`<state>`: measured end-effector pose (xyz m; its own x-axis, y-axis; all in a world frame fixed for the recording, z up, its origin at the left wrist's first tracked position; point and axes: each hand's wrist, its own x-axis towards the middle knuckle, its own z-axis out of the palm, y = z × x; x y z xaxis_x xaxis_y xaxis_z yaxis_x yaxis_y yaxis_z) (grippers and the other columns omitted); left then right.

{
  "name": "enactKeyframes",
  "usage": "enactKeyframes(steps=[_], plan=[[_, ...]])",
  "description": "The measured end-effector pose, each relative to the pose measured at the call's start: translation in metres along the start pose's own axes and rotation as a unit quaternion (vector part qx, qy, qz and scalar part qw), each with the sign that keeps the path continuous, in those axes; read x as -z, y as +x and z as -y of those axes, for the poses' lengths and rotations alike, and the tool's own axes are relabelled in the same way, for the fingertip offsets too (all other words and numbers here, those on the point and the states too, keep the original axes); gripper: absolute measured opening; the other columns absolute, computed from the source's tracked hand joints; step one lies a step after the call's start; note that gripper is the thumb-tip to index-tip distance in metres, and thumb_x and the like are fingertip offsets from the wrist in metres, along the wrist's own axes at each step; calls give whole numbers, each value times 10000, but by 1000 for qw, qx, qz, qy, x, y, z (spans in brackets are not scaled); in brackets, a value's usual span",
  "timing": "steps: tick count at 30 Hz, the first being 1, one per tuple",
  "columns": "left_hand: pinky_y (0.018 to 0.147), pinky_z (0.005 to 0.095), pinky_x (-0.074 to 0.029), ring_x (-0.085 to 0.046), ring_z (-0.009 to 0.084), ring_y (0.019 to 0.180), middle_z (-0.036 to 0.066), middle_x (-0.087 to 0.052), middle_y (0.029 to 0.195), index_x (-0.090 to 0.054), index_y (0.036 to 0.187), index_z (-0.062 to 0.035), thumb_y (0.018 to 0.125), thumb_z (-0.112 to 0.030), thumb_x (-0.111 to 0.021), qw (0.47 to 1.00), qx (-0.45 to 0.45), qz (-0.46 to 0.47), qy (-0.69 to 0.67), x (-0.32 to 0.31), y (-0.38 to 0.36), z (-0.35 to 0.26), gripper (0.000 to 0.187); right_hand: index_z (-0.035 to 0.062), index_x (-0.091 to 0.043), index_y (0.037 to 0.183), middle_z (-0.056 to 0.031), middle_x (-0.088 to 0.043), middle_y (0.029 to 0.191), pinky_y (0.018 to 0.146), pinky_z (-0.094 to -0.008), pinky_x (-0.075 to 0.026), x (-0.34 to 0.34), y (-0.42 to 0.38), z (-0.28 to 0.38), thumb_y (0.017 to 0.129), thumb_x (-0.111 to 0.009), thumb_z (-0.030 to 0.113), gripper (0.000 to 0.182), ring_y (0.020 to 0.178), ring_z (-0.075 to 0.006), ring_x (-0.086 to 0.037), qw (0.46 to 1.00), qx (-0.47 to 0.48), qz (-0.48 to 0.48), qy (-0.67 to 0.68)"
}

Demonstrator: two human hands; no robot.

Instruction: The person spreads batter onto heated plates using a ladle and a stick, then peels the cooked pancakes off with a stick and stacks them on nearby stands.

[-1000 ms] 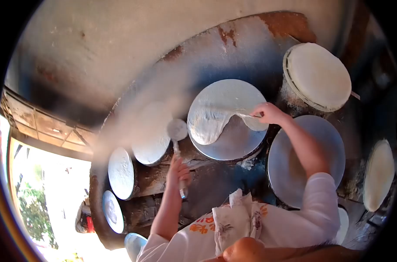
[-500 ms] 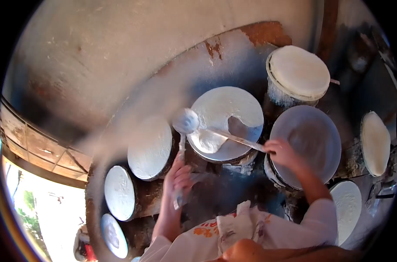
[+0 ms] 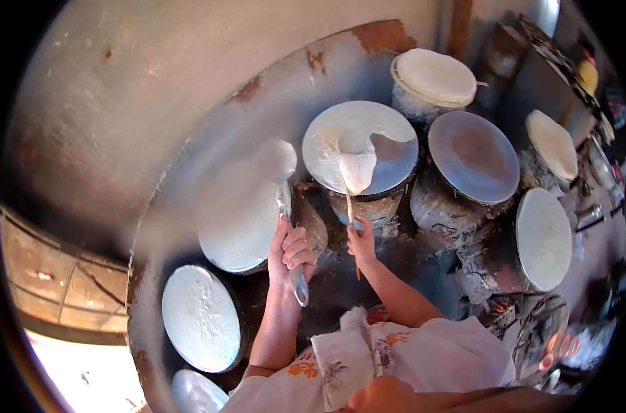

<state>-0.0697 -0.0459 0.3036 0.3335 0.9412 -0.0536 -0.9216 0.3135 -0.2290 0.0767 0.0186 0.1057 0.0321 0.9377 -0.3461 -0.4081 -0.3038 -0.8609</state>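
Observation:
My left hand (image 3: 294, 251) is closed around the handle of a metal ladle (image 3: 283, 199). The bowl of that ladle is partly veiled by steam, above the right edge of a white-coated round griddle (image 3: 247, 241). My right hand (image 3: 361, 239) grips a long thin spatula (image 3: 350, 206) near its middle, pointing away from me. Its far end lies at a folded flap of a thin white sheet (image 3: 358, 171) on the middle round griddle (image 3: 393, 165). Part of this griddle's dark surface shows bare on the right, beside the curved edge of the sheet.
A bare-topped round griddle (image 3: 475, 157) stands right of the middle one. Behind it is a white-topped bucket (image 3: 433, 77). Other white-coated rounds stand at the right (image 3: 544, 239) and left (image 3: 200, 318). Steam drifts at left. Another person's hand (image 3: 559, 347) shows at lower right.
My right hand has moved left to the front of the middle griddle, with the spatula swung round. The sheet's edge is folded nearer me. The ladle has shifted left relative to that griddle.

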Motion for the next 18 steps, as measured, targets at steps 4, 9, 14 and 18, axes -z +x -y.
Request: enactKeyframes(steps=[4,9,14,18], plan=[[349,204,-330,-346,42,375,-34,-339,566,-427,683,-88,988,-311,-407,1000,14,23,7,12,-17,-1,379,175,-437,1225,19,-387,617,375,-249,-232,11,29,25,939,-538,186,304,407,-66,-301,993,23,-100,-50],[338,180,-315,-329,36,382,-43,-310,577,-531,980,-141,1004,-287,-370,978,-67,-51,190,-5,-35,3,218,73,-605,1020,-11,-554,683,450,-285,-401,27,77,19,882,-581,140,155,508,-102,-490,979,152,-106,-81],[319,159,-285,-289,23,403,-52,-291,617,-339,1348,-348,996,-202,-389,942,-96,-64,314,9,-29,5,385,113,-620,1119,16,-511,612,377,-253,-355,101,-27,36,888,-569,134,237,437,-73,-420,982,41,-43,-180],[322,158,-283,-279,29,409,-48,-298,622,-370,1320,-370,986,-185,-419,953,-63,-85,285,12,-3,21,385,131,-590,1194,24,-510,611,353,-245,-313,135,13,84,902,-560,179,297,400,-69,-384,984,24,-45,-170]])
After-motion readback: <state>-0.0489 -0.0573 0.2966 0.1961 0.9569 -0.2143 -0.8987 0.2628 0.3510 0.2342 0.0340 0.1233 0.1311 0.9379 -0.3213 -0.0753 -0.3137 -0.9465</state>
